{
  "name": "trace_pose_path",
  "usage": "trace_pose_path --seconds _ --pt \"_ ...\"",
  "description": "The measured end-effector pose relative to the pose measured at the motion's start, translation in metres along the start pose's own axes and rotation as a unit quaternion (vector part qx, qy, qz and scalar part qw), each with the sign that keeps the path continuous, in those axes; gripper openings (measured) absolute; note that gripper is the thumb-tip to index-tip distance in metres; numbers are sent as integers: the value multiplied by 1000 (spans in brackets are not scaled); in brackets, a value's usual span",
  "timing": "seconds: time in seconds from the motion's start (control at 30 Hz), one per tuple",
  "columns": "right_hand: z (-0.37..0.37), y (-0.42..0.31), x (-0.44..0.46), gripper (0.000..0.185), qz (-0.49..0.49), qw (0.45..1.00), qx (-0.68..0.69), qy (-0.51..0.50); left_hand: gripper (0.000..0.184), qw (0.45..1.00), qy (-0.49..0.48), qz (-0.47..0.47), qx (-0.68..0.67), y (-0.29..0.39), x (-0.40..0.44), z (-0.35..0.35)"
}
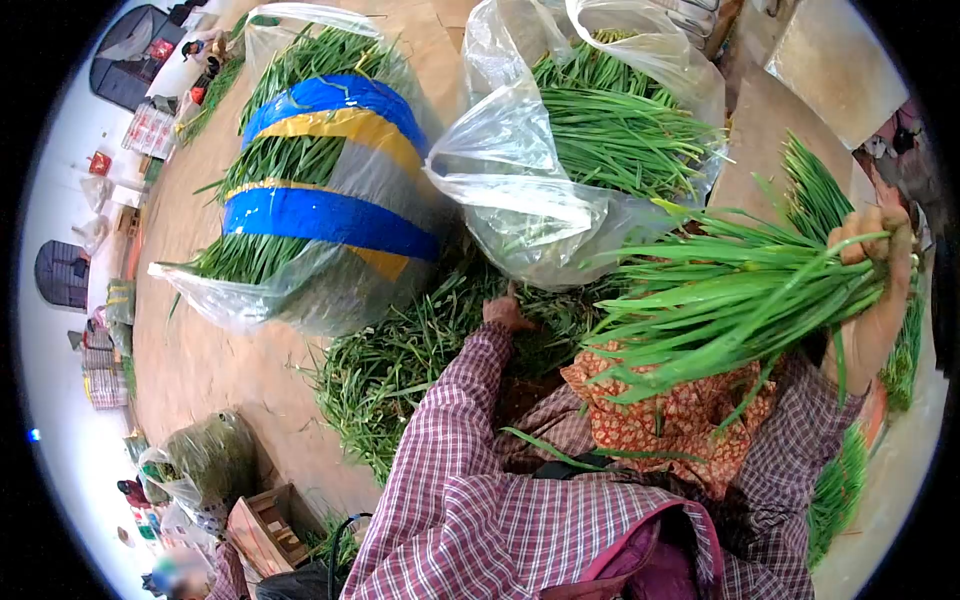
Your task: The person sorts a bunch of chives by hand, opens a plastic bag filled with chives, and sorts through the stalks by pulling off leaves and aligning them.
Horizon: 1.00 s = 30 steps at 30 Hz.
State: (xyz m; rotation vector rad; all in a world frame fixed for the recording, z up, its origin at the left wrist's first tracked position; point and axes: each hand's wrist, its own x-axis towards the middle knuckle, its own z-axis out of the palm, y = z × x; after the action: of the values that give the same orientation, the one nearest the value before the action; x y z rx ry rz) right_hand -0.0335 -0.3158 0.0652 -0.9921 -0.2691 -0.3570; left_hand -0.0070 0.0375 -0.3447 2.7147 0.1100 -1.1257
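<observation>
At the right, my right hand [868,262] is wrapped round a bunch of long green stalks [740,290], whose leaf ends fan out to the left. My left hand [508,312] rests on a heap of loose green leaves [400,360]. It looks open, with a finger stretched out, though the leaves partly hide the others. Just above that hand stands a clear plastic bag [540,215] filled with green stalks [625,135]. To its left is another clear bag of greens, wrapped with blue bands [330,215] and yellow ones.
More green stalks [840,490] lie along the right side. A patterned orange cloth [670,410] covers the lap. At the lower left are a wooden crate [262,535], a full bag [215,455] and part of another person [228,572]. A pale board [840,65] is at the upper right.
</observation>
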Motion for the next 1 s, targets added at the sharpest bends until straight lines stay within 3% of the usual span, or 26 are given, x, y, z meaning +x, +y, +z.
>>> trace_pose_path --seconds 0.03,0.1,0.13,0.2,0.33,0.43,0.5,0.57,0.7,0.77,0.83,0.9,0.97,1.0 --pt "1 3 1 22 2 999 -14 43 121 1000 -1 2 3 1 1 3" --pt "-2 9 2 25 -3 999 -19 48 90 994 -100 -28 -21 2 -2 8" --pt "0 11 2 25 -7 999 7 36 90 995 -99 -29 -17 1 -5 16" --pt "-1 13 2 26 -3 998 38 41 62 1000 -21 0 2 -4 -17 34" --pt "3 15 0 26 6 999 -7 52 54 998 -46 -41 -29 -15 -98 -20" --pt "21 24 -3 24 11 998 -14 68 46 992 25 -117 -49 -61 -150 -56" --pt "33 28 -1 23 25 999 44 -19 46 983 136 -118 -46 -103 -187 -60" --pt "46 33 -1 23 27 990 101 -91 54 970 178 -155 -62 -143 -216 -59" --pt "104 31 -3 23 36 997 63 -26 53 950 214 -226 -23 -200 -268 -64" --pt "123 31 -2 25 -14 998 61 -24 49 932 241 -271 -27 -233 -273 -47" --pt "130 22 1 30 45 990 87 -97 51 911 231 -333 -75 -273 -258 -16" --pt "144 24 2 33 107 949 255 -150 64 885 118 -430 -131 -267 -244 -10" --pt "146 39 -1 31 26 988 46 -142 80 878 164 -435 -112 -290 -225 26" --pt "150 56 -2 24 20 989 -1 -147 86 884 146 -435 -88 -290 -225 12"
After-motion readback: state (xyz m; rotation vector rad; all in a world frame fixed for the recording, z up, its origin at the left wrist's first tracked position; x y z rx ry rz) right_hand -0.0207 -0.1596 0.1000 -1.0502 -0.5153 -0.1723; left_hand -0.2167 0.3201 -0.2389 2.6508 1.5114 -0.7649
